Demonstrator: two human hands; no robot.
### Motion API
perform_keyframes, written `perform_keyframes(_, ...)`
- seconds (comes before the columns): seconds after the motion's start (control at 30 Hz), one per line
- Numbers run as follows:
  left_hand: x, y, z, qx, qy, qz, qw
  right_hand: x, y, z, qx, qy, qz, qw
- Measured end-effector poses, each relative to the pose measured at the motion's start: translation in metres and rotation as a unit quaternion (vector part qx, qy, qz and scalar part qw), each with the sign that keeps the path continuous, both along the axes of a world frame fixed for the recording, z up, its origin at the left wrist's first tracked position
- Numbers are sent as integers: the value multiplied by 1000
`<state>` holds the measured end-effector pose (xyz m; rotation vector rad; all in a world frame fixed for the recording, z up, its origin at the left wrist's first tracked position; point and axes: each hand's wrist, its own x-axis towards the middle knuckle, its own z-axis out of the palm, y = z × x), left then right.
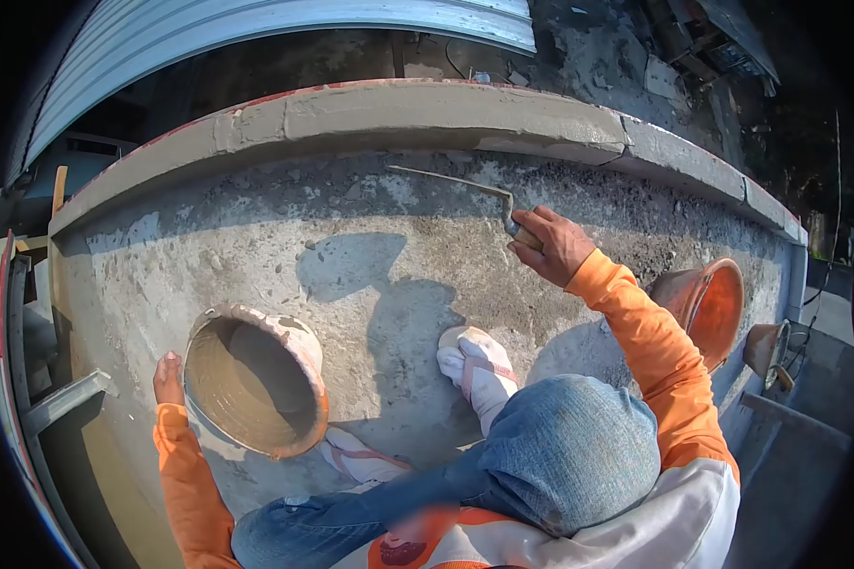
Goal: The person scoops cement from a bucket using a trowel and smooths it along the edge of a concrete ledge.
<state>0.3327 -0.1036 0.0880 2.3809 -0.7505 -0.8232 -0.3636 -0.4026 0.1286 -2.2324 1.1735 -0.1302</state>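
My right hand (557, 245) is closed round the handle of a trowel (455, 180). The trowel's blade shows almost edge-on and points left, just in front of the low wall's foot. My left hand (168, 381) is beside the left rim of a mortar-stained bucket (315, 379), its visible fingers stretched forward. Whether those fingers touch the rim I cannot tell. Wet grey mortar (251, 384) lies inside the bucket. Ahead runs a low curved-looking wall (380, 114) with a smooth grey plastered top and a crack line towards the right.
An orange bucket (716, 308) stands tilted-looking at the right, with a smaller container (764, 349) beyond it. Corrugated roofing (285, 47) lies past the wall. A metal bar (66, 403) juts in at the left. My feet in sandals (477, 365) are on the rough concrete floor (427, 247).
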Motion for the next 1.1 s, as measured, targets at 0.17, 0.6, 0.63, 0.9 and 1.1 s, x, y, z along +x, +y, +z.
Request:
perform_keyframes(0.17, -78, 35, 19, -116, 279, 206, 931, 76, 4, 28, 10, -60, 148, 987)
perform_keyframes(0.6, -202, -20, 95, -251, 262, 246, 899, 238, 60, 46, -316, 53, 407, 856)
perform_keyframes(0.63, -207, -28, 100, -259, 267, 234, 898, 240, 62, 41, -320, 55, 405, 854)
perform_keyframes(0.9, -190, -33, 95, -225, 218, 187, 931, 189, 48, 16, -172, -16, 379, 909)
perform_keyframes(1.1, -151, -11, 61, -150, 158, 224, 950, 161, 59, -44, -91, -214, 273, 933)
